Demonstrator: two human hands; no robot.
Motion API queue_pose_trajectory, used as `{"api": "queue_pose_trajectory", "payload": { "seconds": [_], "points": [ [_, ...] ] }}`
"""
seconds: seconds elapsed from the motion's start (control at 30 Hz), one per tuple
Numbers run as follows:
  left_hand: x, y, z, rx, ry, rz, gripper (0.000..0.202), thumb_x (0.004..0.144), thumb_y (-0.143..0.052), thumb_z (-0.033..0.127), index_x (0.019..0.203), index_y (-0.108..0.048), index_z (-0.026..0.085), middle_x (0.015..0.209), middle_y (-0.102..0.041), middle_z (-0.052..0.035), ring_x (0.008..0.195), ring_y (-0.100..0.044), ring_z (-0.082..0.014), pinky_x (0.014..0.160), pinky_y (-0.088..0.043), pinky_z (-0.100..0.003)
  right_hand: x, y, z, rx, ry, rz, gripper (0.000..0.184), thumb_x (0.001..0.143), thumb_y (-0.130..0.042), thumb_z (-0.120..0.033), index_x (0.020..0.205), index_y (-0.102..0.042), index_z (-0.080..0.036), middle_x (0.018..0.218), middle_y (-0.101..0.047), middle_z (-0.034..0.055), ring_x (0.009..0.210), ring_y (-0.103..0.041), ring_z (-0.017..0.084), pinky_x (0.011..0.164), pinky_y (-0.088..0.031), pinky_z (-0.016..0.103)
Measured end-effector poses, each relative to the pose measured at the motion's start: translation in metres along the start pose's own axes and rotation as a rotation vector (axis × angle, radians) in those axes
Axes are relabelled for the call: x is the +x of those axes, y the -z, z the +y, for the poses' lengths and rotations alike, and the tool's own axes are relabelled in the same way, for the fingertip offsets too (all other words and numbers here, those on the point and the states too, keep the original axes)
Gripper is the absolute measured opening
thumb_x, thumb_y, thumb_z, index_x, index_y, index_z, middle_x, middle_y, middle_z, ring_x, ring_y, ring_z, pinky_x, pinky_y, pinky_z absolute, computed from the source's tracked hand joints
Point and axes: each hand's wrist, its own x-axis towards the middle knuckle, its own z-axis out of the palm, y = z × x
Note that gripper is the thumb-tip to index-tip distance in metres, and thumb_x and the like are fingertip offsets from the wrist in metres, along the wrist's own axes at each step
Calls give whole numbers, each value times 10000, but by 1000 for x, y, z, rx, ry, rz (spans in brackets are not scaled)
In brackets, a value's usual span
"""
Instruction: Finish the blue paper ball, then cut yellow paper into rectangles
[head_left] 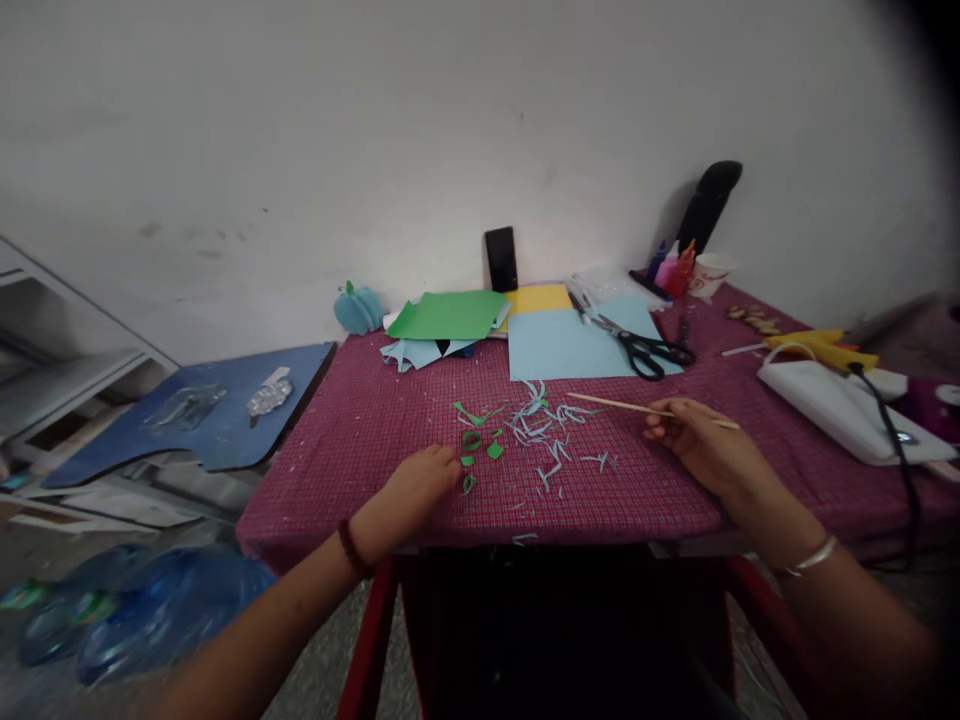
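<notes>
My right hand (697,440) is closed round a thin wooden stick (622,404) that points left over the red checked tablecloth (360,420). My left hand (420,485) rests on the cloth with its fingers curled beside small green paper scraps (476,445); whether it pinches one is hidden. Pale blue paper shreds (547,430) lie scattered between the two hands.
Further back lie a light blue sheet (562,345), a yellow sheet (536,297), green paper (450,315), black scissors (645,350) and a teal paper pumpkin (358,308). A yellow glue gun (821,347), a white pad (840,410) and its black cable (896,440) sit right. A blue board (202,410) lies left.
</notes>
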Motion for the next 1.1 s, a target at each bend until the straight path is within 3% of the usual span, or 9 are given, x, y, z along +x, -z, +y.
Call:
{"api": "queue_pose_trajectory", "payload": {
  "seconds": [0.07, 0.17, 0.43, 0.57, 0.77, 0.93, 1.03, 1.1],
  "points": [
    [1, -3, 4, 142, 4, -19, 186, 857, -468, 72, 868, -632, 157, 934, -660, -109, 906, -612, -220, 820, -486, -353, 2, 2, 2, -9, 12, 20, 160, 730, -722, -348, 774, -746, -195, 721, -677, 47, 650, -621, 138, 629, -541, 218],
    [5, 0, 4, 159, 43, 18, 142, 857, -491, 102, 864, -622, 155, 916, -654, -96, 893, -603, -232, 795, -480, -366, 4, 4, 5, -10, 19, 45, 161, 711, -731, -347, 758, -745, -193, 715, -670, 51, 642, -621, 142, 619, -545, 222],
    [44, 27, -25, 135, 194, 145, 187, 872, -433, 188, 804, -606, 163, 831, -628, -71, 779, -581, -185, 689, -445, -294, 1, 0, 2, 26, 30, 29, 125, 736, -716, -322, 749, -749, -203, 707, -663, 56, 645, -617, 144, 608, -539, 230],
    [68, 24, -21, 83, 112, 103, 226, 880, -451, 242, 785, -644, 175, 802, -646, -52, 758, -596, -170, 695, -457, -278, 0, -2, 1, 21, 31, 4, 150, 741, -717, -344, 773, -745, -200, 706, -674, 44, 624, -618, 134, 603, -537, 235],
    [84, 13, -25, -3, 8, 26, 342, 789, -482, 118, 1090, -638, 165, 1066, -670, -96, 1012, -594, -217, 947, -429, -363, -3, -6, -2, 20, 46, -11, 147, 758, -701, -329, 771, -721, -184, 689, -674, 30, 610, -611, 116, 600, -525, 229],
    [89, 7, -35, -40, -25, -62, 525, 731, -588, 212, 1255, -549, 215, 1268, -596, -81, 1154, -530, -246, 988, -405, -389, -4, -7, -4, 12, 27, -18, 142, 778, -684, -330, 782, -714, -192, 696, -679, 28, 602, -608, 116, 595, -521, 233],
    [91, 8, -34, -6, 47, -57, 477, 713, -581, 197, 1190, -589, 202, 1191, -618, -107, 1122, -538, -276, 953, -409, -421, -5, -7, -5, 11, 23, -28, 141, 773, -686, -335, 782, -712, -196, 703, -678, 23, 608, -609, 114, 605, -521, 231],
    [93, 10, -32, 17, 113, -50, 333, 706, -556, 167, 1025, -652, 175, 1052, -650, -124, 1032, -577, -281, 894, -425, -415, -5, -8, -5, 14, 25, -37, 146, 771, -688, -339, 782, -709, -195, 702, -677, 23, 609, -606, 112, 609, -519, 230]
  ]
}}
